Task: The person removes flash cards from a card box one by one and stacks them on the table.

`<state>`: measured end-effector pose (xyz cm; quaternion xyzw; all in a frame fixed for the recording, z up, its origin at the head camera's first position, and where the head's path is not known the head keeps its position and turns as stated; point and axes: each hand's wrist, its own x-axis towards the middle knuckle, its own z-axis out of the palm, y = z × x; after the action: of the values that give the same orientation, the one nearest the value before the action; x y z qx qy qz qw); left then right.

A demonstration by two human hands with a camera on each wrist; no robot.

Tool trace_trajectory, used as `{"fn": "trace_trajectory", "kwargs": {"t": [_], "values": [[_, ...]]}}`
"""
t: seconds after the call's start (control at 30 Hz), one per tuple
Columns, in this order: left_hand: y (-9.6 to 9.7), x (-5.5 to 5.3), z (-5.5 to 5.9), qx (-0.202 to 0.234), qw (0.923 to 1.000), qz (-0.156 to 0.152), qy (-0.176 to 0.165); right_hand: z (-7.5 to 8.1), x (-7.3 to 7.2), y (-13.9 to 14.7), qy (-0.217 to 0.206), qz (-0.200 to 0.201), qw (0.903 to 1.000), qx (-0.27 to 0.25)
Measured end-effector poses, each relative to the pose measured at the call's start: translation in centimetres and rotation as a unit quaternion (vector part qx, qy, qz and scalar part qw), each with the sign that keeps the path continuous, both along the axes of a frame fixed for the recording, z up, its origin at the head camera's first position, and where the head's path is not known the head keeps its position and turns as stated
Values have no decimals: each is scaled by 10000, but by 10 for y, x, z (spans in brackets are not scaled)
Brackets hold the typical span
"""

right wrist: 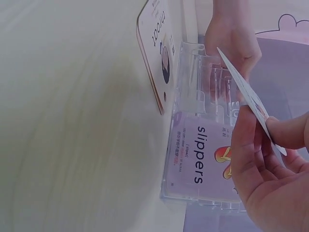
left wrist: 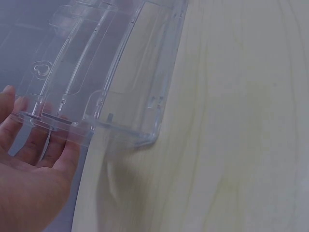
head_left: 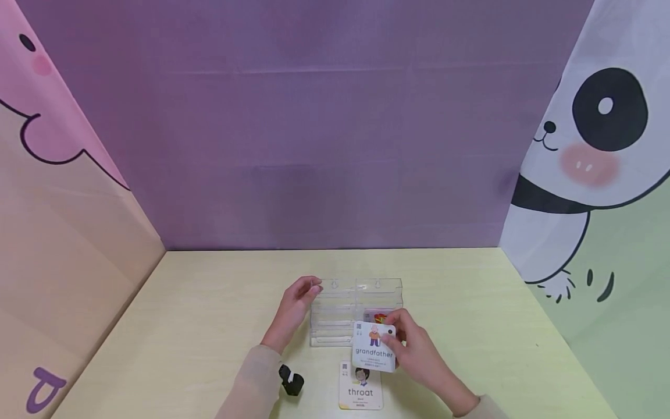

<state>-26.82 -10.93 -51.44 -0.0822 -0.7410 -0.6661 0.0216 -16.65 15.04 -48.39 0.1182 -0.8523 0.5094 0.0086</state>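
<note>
Grandfather card (head_left: pixel 372 350), pinched in the right hand (head_left: pixel 416 351), is best held unbent; left hand (head_left: pixel 292 305), fingers apparently clamping the rack (head_left: pixel 332 316), should steady it

This is a tabletop booth (head_left: pixel 209 302) — purple backdrop (head_left: pixel 324 134), panda-printed side panel (head_left: pixel 591 174).

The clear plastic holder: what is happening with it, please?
A person's left hand grips the clear plastic holder at its left edge, while the right hand pinches the grandfather card. The slippers card sits in the holder's right side; the throat card lies on the table.
</note>
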Motion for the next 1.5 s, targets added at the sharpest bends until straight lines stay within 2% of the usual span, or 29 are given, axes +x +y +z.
{"fn": "trace_trajectory", "kwargs": {"t": [0.33, 0.7, 1.03, 1.2, 1.5], "values": [[0, 0, 2, 149, 9997, -81, -166, 1, 3, -4, -154, 98, 9998, -19], [0, 0, 1, 4, 9999, -7, -112, 1, 5, -4, -166, 235, 9996, -51], [0, 0, 1, 53, 9999, -39, -87, -4, 7, -7, -399, 368, 9985, -82], [0, 0, 2, 94, 9999, -62, -131, -6, 8, -8, -306, 465, 9984, -66], [1, 0, 2, 74, 9999, -29, -112, -4, 11, -10, -392, 549, 9977, 40]]}}
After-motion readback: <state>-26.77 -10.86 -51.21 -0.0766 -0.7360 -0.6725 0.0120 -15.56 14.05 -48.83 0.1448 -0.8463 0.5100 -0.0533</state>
